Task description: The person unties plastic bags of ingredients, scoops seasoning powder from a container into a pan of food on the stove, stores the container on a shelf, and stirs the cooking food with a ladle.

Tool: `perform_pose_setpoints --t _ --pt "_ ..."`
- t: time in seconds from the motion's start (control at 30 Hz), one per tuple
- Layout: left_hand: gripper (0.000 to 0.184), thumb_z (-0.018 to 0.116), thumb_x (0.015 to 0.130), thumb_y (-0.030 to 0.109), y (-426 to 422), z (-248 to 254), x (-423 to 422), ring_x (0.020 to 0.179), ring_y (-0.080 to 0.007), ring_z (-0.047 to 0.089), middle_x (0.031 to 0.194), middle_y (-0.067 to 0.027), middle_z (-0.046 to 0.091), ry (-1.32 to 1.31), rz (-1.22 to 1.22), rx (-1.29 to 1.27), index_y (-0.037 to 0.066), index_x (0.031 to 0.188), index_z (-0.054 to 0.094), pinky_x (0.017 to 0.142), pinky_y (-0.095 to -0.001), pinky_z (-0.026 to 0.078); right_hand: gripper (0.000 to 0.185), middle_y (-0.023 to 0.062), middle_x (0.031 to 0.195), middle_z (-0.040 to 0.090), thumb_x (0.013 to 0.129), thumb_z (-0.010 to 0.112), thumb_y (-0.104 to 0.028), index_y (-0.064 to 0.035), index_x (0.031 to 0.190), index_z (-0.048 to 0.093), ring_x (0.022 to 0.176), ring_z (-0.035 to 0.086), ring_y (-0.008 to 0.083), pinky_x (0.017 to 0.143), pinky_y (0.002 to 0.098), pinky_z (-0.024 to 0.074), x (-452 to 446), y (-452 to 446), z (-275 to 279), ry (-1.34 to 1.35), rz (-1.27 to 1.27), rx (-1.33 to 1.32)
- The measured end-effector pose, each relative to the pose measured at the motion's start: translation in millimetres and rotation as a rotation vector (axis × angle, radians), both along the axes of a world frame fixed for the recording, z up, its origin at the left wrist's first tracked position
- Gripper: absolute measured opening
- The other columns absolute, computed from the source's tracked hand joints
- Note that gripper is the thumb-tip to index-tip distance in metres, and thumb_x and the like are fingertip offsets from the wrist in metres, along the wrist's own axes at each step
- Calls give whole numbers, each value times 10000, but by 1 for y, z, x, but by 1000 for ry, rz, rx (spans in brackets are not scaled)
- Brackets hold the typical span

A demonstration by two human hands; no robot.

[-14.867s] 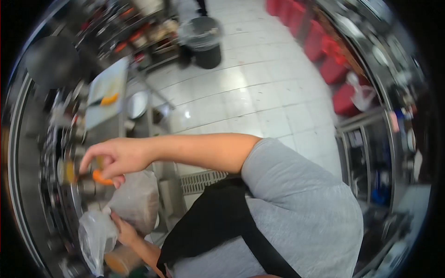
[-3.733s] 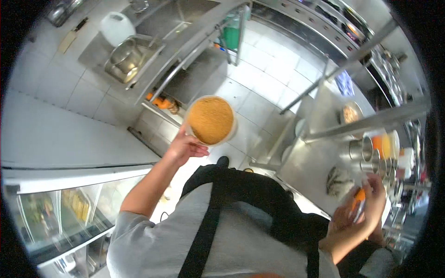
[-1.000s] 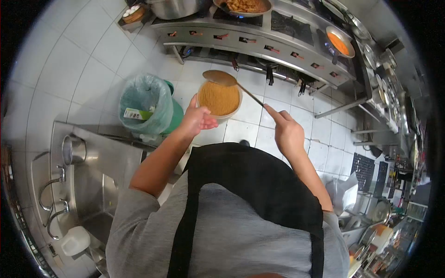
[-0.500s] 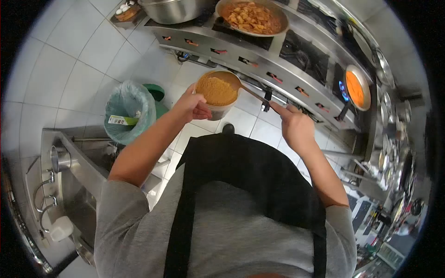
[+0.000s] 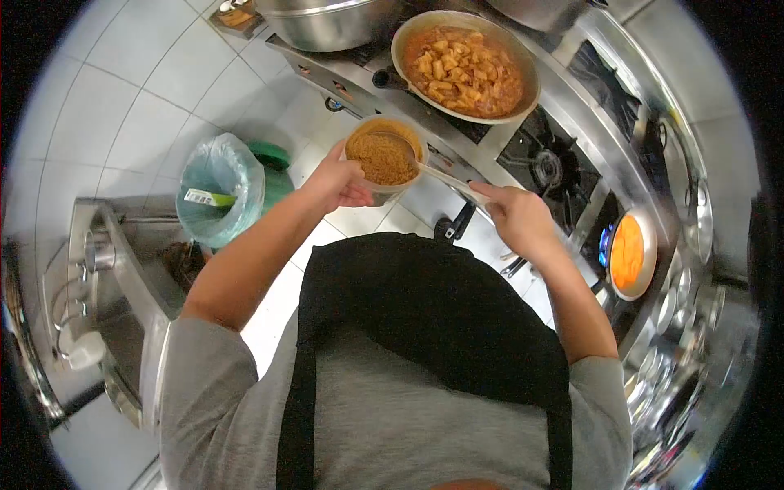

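Observation:
My left hand is wrapped round the left side of a clear round tub of brown powder. In my right hand is the handle of a long metal spoon, whose bowl lies in the powder inside the tub. Just beyond the tub, a wide pan of reddish-brown chunks sits on the stove. A smaller pan with orange contents stands over a blue flame on the right.
A large metal pot stands at the stove's left end. Bare burners lie between the two pans. On the left are a lined bin and a metal sink counter with taps.
The spoon has gone from above the tub down into the powder. My hands and the tub are now nearer the stove, and the wide pan shows larger and closer.

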State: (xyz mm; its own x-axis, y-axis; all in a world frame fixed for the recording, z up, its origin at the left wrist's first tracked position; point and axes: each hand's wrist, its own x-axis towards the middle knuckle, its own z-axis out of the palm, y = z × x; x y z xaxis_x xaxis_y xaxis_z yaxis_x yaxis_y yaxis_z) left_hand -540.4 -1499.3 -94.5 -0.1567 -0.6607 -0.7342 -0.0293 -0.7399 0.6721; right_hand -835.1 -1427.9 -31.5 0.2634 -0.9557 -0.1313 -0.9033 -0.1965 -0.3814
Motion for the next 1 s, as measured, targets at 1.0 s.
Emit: perform_pose_setpoints --t 1.0 --pt "768 433 807 61 40 -1 -80 610 -302 631 755 -193 608 -2 612 1 286 1430 45 552 -368 537 364 157 1027 636 794 563 -221 -292 1148 608 946 607 342 819 422 482 -181 -291 -57 163 -98 -20"
